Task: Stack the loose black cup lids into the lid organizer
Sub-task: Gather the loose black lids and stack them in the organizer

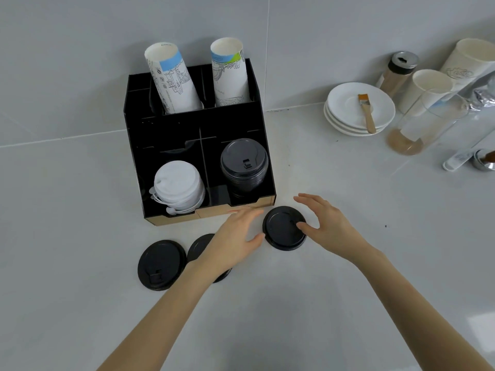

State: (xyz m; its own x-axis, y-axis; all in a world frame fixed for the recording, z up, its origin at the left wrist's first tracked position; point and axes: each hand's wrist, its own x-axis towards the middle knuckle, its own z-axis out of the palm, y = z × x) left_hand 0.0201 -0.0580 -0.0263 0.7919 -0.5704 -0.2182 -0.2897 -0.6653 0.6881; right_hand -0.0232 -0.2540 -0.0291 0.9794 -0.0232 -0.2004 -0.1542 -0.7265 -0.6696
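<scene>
Pale grey counter (321,303), tiled wall behind. One loose black lid (284,228) lies flat just before the lid organizer (171,124), between both hands. The right hand (325,224) rests its thumb on the lid top; the left hand (237,236) touches its rim, fingers spread, nothing clamped. Judged light, thin, slightly flexible plastic (best pinched at opposite rim edges). The second lid (161,264) lies clear; the third lid (199,246) is largely hidden under the left wrist. The black stack (244,164) fills the front right compartment.
</scene>
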